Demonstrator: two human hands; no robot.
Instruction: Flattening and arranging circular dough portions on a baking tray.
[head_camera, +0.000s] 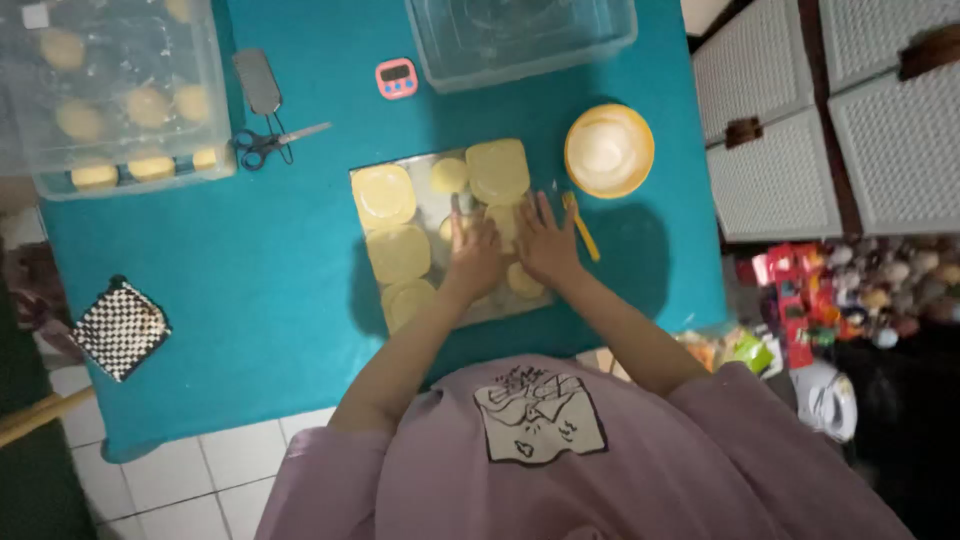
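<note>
**Flattening dough on a steel sheet**

Teal cloth is covering the table (250, 260), and a steel sheet (432, 205) is lying at its middle. Both hands are pressing down side by side on the sheet: the left hand (475, 255) and the right hand (545, 240) are lying flat with fingers spread, gripping nothing, palms seemingly bearing on a piece of dough that is hidden beneath them. Four flattened dough discs (398, 252) are already sitting along the sheet's left side and top, while a few small dough balls (449, 174) are waiting unpressed, so the work looks roughly half done. An orange bowl of flour (608, 150) and an orange spatula (581, 226) are resting just beside the right hand. Scissors (268, 142), a pink timer (397, 78) and a clear tub of more dough balls (110, 100) are sitting farther off
</note>
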